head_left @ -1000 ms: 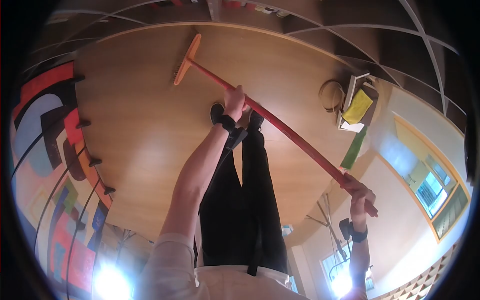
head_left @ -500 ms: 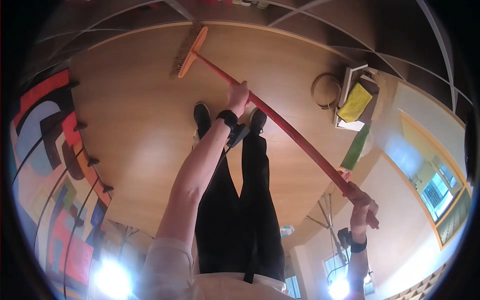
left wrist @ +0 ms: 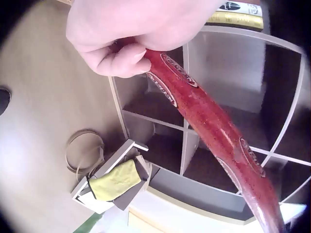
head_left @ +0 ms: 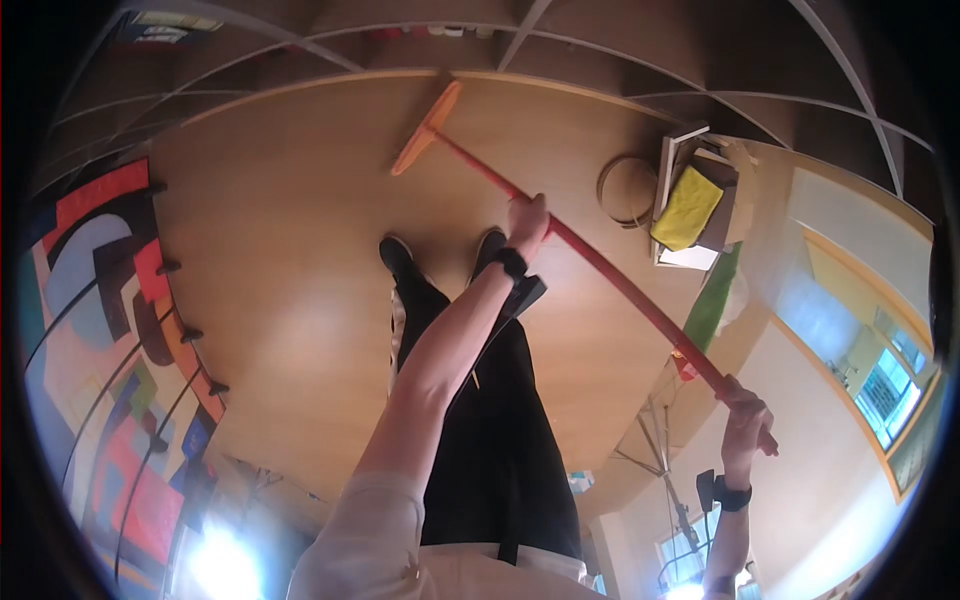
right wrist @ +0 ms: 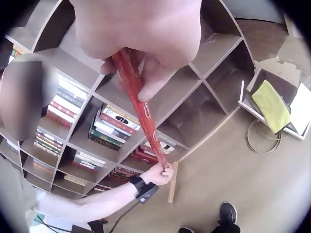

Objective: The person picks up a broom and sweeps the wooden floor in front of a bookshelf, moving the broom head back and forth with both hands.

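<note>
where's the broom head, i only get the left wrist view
Observer: The broom head is down at the floor, close to the base of the shelves.
Operator: is the other hand on the stick too
Observer: Yes. The right hand grips the top end of the handle, well above the left hand.

The broom's (head_left: 560, 235) bristles don't really show from above, just the orange head edge-on. Book titles (right wrist: 109, 124) on the far shelves are too tiny to read, and the left hand (left wrist: 131, 36) gets chopped off by the frame's top edge.
</note>
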`<act>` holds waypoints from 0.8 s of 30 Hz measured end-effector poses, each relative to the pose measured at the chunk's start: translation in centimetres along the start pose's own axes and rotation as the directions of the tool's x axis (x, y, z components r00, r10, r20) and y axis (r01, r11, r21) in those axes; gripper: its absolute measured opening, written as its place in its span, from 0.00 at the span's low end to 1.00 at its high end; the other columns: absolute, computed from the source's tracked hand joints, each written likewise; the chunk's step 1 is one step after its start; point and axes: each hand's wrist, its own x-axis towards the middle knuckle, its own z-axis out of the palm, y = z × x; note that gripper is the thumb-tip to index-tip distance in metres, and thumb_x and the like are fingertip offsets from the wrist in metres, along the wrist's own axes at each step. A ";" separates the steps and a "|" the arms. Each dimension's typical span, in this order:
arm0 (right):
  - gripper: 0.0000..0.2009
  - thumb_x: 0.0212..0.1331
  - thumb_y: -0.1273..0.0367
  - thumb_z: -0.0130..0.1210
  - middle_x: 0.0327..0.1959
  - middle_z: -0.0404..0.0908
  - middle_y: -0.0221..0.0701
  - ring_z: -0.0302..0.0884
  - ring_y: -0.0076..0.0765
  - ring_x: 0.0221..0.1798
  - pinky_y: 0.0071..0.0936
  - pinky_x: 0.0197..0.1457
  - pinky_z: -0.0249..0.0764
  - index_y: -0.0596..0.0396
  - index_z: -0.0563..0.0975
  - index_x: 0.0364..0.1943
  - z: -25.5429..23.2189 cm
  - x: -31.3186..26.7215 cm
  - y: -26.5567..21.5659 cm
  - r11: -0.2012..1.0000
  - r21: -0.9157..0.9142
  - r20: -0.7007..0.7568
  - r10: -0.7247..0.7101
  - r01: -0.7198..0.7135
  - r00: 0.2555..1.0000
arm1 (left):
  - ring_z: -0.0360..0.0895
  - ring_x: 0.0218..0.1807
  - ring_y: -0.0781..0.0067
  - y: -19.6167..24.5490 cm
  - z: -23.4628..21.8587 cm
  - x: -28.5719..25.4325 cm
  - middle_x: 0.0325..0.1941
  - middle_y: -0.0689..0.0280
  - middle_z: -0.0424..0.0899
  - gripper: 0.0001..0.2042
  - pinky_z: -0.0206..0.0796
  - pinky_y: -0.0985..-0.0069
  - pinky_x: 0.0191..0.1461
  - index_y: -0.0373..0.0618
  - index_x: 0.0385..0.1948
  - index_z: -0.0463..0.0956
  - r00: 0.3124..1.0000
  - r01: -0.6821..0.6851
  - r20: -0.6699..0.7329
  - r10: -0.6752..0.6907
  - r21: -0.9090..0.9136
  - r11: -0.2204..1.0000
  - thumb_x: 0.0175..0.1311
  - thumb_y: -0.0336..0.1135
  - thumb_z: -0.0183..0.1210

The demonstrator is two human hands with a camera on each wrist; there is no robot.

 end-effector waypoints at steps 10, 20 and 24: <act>0.23 0.65 0.53 0.46 0.42 0.79 0.49 0.71 0.61 0.56 0.52 0.62 0.63 0.57 0.66 0.20 5.8 2.7 0.4 0.997 -0.074 0.220 0.006 0.010 0.975 | 0.59 0.08 0.77 1.4 -8.3 1.4 0.13 0.66 0.66 0.12 0.44 0.78 0.09 0.42 0.21 0.64 1.000 -0.019 -0.001 0.019 -0.051 0.999 0.65 0.36 0.45; 0.22 0.66 0.55 0.46 0.44 0.77 0.52 0.70 0.61 0.57 0.51 0.62 0.63 0.59 0.66 0.20 4.3 2.7 0.0 0.994 -0.083 0.060 0.072 -0.067 0.996 | 0.60 0.11 0.77 0.3 -3.8 3.3 0.15 0.67 0.65 0.10 0.47 0.77 0.11 0.44 0.21 0.64 0.997 0.036 0.069 -0.035 -0.020 0.999 0.64 0.34 0.45; 0.25 0.68 0.51 0.40 0.46 0.77 0.47 0.74 0.50 0.53 0.43 0.61 0.65 0.63 0.72 0.30 1.1 0.7 -1.2 0.957 -0.285 -0.001 0.052 -0.050 0.999 | 0.60 0.10 0.76 -1.3 0.7 1.8 0.14 0.67 0.65 0.12 0.46 0.77 0.10 0.44 0.19 0.63 0.994 0.003 0.107 -0.008 0.045 0.999 0.64 0.33 0.44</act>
